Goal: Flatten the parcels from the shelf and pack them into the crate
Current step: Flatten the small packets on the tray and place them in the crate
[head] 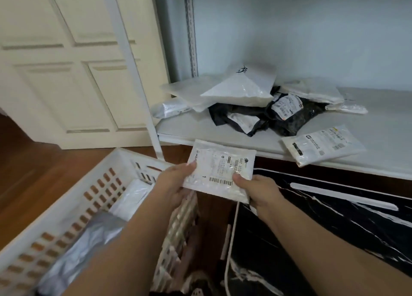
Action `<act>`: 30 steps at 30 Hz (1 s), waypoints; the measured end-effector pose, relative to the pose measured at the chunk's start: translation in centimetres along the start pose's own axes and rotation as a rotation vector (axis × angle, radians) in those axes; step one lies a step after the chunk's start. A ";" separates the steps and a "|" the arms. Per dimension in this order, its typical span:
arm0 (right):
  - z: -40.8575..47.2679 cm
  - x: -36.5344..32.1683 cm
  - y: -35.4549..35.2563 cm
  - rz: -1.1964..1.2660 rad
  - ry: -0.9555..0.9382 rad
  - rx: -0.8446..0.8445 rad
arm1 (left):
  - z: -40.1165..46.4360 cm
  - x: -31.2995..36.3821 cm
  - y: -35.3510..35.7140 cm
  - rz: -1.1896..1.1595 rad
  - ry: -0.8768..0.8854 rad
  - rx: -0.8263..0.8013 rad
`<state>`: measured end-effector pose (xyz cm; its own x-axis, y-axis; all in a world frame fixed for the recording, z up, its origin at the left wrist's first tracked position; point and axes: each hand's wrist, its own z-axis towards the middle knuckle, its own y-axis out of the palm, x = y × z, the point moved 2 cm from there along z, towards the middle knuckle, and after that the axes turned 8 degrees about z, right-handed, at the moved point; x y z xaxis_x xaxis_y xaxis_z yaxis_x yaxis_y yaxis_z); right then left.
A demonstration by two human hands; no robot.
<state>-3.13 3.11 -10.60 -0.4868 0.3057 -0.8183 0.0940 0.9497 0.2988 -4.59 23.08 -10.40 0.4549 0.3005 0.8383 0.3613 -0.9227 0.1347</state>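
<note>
While both hands share one flat white parcel (219, 170), the left hand (176, 182) pinches its left edge with the thumb on top by the label, and the right hand (256, 190) pinches its lower right corner, thumb pressed near the barcode. That parcel hangs in the air just above the near right rim of the white slotted crate (66, 197), which sits below and left of the left hand and already holds white and grey parcels (124, 203). Beyond the hands, on the white shelf (223, 131), lies a loose pile of white and black parcels (249, 99). Another white labelled parcel (321, 145) rests at the shelf's front edge, up and right of the right hand.
</note>
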 end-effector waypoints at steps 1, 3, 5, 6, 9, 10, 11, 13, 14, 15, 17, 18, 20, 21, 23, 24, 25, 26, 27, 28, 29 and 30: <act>0.2 0.5 1.9 0.003 -0.014 0.002 | 0.2 0.1 -1.6 -0.092 -0.026 0.057; 0.6 2.0 5.5 -0.010 -0.022 -0.017 | 0.3 -0.3 -4.2 -0.222 -0.090 0.140; 0.8 3.6 8.9 -0.074 -0.040 -0.053 | 0.2 -0.9 -5.8 -0.296 -0.121 0.092; 0.9 4.4 10.4 -0.151 -0.074 -0.073 | 0.4 -1.2 -6.4 -0.298 -0.111 0.061; 1.3 6.4 13.5 -0.587 -0.279 -0.157 | 2.4 -2.3 -8.8 -0.304 -0.010 0.193; 1.3 7.0 14.1 -0.794 -0.347 -0.190 | 3.5 -2.9 -10.1 -0.289 0.002 0.327; 1.6 7.7 14.5 -1.005 -0.405 -0.227 | 4.8 -3.6 -11.8 -0.268 0.000 0.467; 2.0 8.8 14.2 -1.378 -0.506 -0.324 | 6.4 -5.0 -14.5 -0.219 -0.052 0.660; 2.5 9.3 14.2 -1.514 -0.532 -0.389 | 7.4 -5.9 -15.7 -0.204 -0.075 0.707; 3.1 9.7 14.1 -1.604 -0.547 -0.446 | 8.2 -6.8 -16.6 -0.235 -0.098 0.740; 4.4 10.0 14.3 -1.682 -0.575 -0.516 | 9.2 -7.9 -17.9 -0.197 -0.229 0.797; 5.4 10.0 14.5 -1.706 -0.601 -0.529 | 9.9 -8.1 -18.2 -0.158 -0.230 0.802; 6.7 9.9 15.4 -1.741 -0.646 -0.547 | 11.0 -9.2 -18.7 -0.294 -0.202 0.796; 7.6 10.1 15.8 -1.766 -0.655 -0.563 | 11.3 -9.2 -18.4 -0.183 -0.211 0.778; 8.8 10.7 16.4 -1.841 -0.649 -0.610 | 12.2 -9.3 -18.4 0.059 -0.198 0.813; 9.2 11.2 16.6 -1.875 -0.641 -0.637 | 12.7 -9.3 -18.2 0.184 -0.184 0.812; 9.5 11.6 16.6 -1.903 -0.638 -0.649 | 12.7 -9.1 -17.8 0.324 -0.208 0.816; 9.7 11.9 16.5 -1.921 -0.644 -0.653 | 13.0 -9.1 -17.5 0.501 -0.249 0.826; 10.0 12.1 16.4 -1.930 -0.654 -0.655 | 13.2 -9.0 -17.0 0.734 -0.267 0.781; 10.1 12.2 16.3 -1.943 -0.661 -0.660 | 13.5 -9.3 -16.3 0.990 -0.250 0.695; 10.2 12.3 16.3 -1.960 -0.666 -0.669 | 14.2 -10.0 -15.5 1.209 -0.203 0.577; 10.2 12.4 16.4 -1.974 -0.671 -0.679 | 15.0 -10.9 -15.2 1.364 -0.173 0.454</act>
<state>1.27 23.22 -20.86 0.7539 -0.6371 -0.1603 -0.3104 -0.1303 -0.9416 -2.87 37.39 -29.50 0.7282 -0.6785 0.0969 -0.2185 -0.3637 -0.9055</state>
